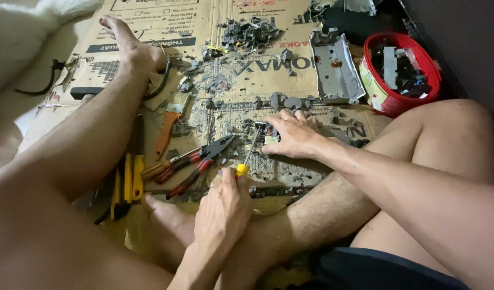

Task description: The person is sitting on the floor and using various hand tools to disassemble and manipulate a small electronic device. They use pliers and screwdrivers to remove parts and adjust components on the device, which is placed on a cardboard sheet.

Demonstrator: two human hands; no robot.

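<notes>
My left hand is closed around a screwdriver with a yellow handle. Its thin shaft slants up to a small dark electronic part lying on the cardboard sheet. My right hand lies flat over that part, fingers spread, pressing it against the cardboard. Both hands are between my bare legs, just in front of my crossed foot.
Red-handled pliers, an orange-handled tool and yellow-and-black cutters lie to the left of the hands. Grey scrap is piled farther out. A grey plastic casing and a red tub of parts stand at the right.
</notes>
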